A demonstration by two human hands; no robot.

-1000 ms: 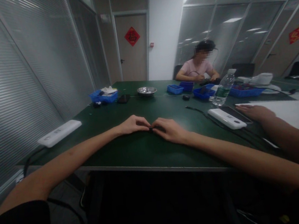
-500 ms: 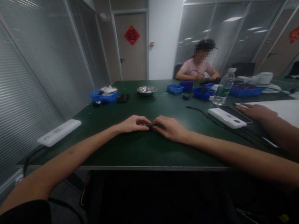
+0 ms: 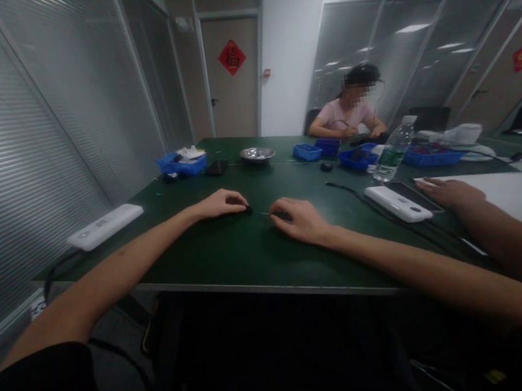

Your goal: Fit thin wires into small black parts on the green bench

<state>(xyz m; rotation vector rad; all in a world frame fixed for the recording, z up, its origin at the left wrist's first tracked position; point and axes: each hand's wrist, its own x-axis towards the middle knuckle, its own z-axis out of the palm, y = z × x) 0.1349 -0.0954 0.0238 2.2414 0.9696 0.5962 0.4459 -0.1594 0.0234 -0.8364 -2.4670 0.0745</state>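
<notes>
My left hand (image 3: 222,203) is closed, its thumb and fingertips pinching a small black piece (image 3: 249,209) just over the green table. Its exact kind is too small to make out. Opposite it, my right hand (image 3: 298,219) is curled with its fingers together. From these fingers a thin, light-coloured rod (image 3: 264,213) points left toward the black piece; the rest of it is hidden inside the hand. A short gap separates the two hands.
Ahead stand a metal bowl (image 3: 257,154), blue trays (image 3: 182,163) and a leaning water bottle (image 3: 393,151). White power banks (image 3: 106,227) lie at both sides, with cables. At right, another person's hand (image 3: 453,192) rests on white paper; a person (image 3: 350,111) sits across the table (image 3: 231,262).
My hands have drawn apart. The left has moved left and slightly away with the black piece, and a thin rod now shows at my right fingertips.
</notes>
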